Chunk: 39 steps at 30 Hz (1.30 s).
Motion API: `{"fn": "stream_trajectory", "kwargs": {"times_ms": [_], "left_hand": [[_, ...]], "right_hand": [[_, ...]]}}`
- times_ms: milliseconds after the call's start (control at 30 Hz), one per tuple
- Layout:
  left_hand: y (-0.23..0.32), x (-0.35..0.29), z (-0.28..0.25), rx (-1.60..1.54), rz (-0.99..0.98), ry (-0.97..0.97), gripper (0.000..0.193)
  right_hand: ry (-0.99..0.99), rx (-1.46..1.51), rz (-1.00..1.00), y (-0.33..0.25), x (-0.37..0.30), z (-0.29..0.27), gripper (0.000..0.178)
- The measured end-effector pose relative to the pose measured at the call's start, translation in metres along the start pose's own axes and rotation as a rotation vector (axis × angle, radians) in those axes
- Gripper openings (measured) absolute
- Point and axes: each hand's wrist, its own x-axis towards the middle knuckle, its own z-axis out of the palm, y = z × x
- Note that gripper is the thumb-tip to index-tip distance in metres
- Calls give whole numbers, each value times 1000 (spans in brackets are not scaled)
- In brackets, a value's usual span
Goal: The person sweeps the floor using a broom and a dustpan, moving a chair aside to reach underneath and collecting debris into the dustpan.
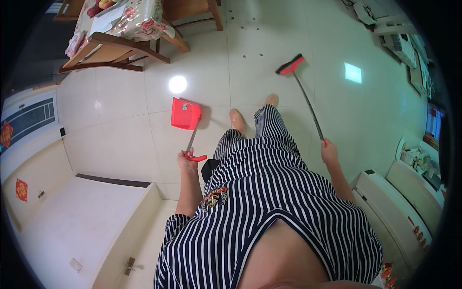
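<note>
My left hand (188, 161) is closed round the handle of a red dustpan (183, 113), near the handle's curved red end. The pan hangs out ahead of that hand, with a small greyish patch showing on it. In my right hand (329, 151) is the long dark handle of a broom (308, 102). Its red head with black bristles (290, 65) is on or just over the floor, ahead and to the right of my feet. Several small dark bits (244, 56) lie scattered on the tiles, to the left of the broom head and beyond.
Pale glossy tiles (207, 62) cover the floor, with bright light reflections. At the far left stand a table with a flowered cloth (149, 21) and wooden chairs (113, 50). A white door (86, 216) is at the lower left. Cabinets (394, 202) and cluttered furniture line the right.
</note>
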Motion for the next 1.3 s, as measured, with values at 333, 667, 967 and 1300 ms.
{"fn": "stream_trajectory", "kwargs": {"times_ms": [333, 667, 967, 1300], "left_hand": [[37, -39, -3, 181, 10, -74, 19], [56, -71, 22, 180, -39, -9, 17], [59, -68, 38, 176, -23, 11, 18], [80, -39, 95, 245, -64, -44, 19]], "right_hand": [[-114, 35, -373, -247, 76, 13, 29], [-176, -64, -245, -255, 162, -15, 29], [-35, -147, 45, -60, 92, -98, 33], [15, -179, -77, -119, -18, -100, 32]]}}
